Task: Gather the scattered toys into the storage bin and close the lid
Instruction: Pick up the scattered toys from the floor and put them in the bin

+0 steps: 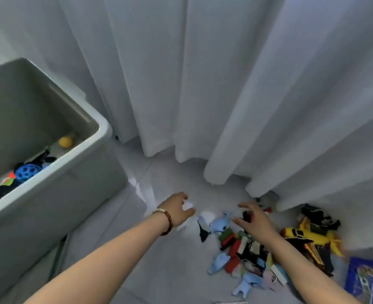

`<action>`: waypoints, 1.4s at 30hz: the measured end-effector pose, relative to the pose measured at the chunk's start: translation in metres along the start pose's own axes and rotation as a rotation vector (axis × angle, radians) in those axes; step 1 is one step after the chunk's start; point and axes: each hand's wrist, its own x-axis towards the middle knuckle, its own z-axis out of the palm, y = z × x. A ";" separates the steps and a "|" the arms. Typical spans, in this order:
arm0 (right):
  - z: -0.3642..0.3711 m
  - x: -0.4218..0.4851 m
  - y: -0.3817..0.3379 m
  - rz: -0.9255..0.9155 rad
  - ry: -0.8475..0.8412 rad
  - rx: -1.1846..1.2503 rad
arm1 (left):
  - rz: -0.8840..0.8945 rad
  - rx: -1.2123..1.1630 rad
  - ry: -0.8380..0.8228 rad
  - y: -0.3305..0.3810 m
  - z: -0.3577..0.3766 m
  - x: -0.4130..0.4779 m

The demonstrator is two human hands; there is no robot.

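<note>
A grey storage bin (87, 148) stands open at the left, with a blue holed ball (26, 172), a yellow ball (65, 141) and dark toys inside. Its lid is out of view. A pile of scattered toys (242, 249) lies on the floor at the lower right, among them light blue soft figures (219, 224) and a yellow toy plane (306, 235). My left hand (178, 208), with a bead bracelet on the wrist, curls its fingers round a small white thing (188, 205) just left of the pile. My right hand (254, 220) hovers over the pile with fingers spread.
White curtains (203, 84) hang to the pale floor (159, 260) behind the toys. A blue picture box or book (365, 279) lies at the bottom right corner. More dark toys (319, 217) sit by the curtain hem.
</note>
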 end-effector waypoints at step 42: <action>0.037 0.025 0.052 0.073 0.085 0.271 | 0.092 -0.167 0.100 -0.058 0.118 0.053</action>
